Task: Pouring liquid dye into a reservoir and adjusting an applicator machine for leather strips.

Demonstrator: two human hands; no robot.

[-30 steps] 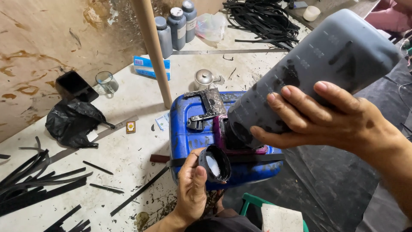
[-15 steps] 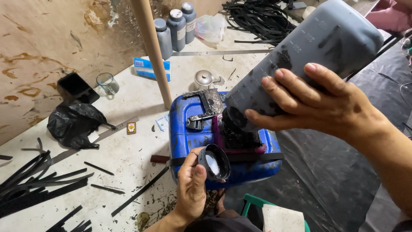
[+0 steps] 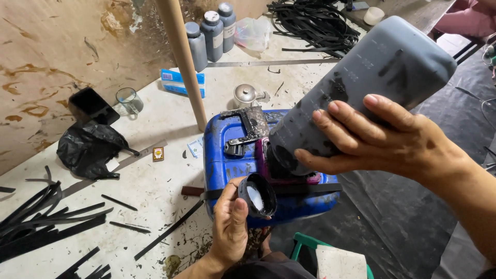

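- The right hand [image 3: 392, 144] is wrapping its fingers [image 3: 343, 121] round a big grey bottle [image 3: 361, 88], gripping it tight and tipping it mouth down.
- The bottle's mouth is sitting below the right fingers, over a purple funnel [image 3: 268, 165] on top of a blue jug [image 3: 227, 160].
- The left hand [image 3: 230, 227] is pinching a black cap [image 3: 257, 195] between thumb and fingers, just in front of the jug. The cap is showing a white inside.
- Beyond the left fingers, a flat blue and white packet [image 3: 178, 82] is lying by a wooden pole [image 3: 183, 62].
- Further off, three grey bottles [image 3: 212, 33] with pale labels are standing in a row, next to a clear plastic bag [image 3: 252, 32].
- To the left of the left fingers, a tiny orange square card [image 3: 158, 153] and a small white paper [image 3: 195, 148] are lying on the table [image 3: 150, 191].
- A crumpled black bag [image 3: 88, 150] is sitting further left, with a glass cup [image 3: 127, 99] behind it.
- The bottle is hiding most of the funnel, so I cannot tell if anything is pouring out.
- A white block [image 3: 341, 262] on something green is being cut off at the bottom edge.
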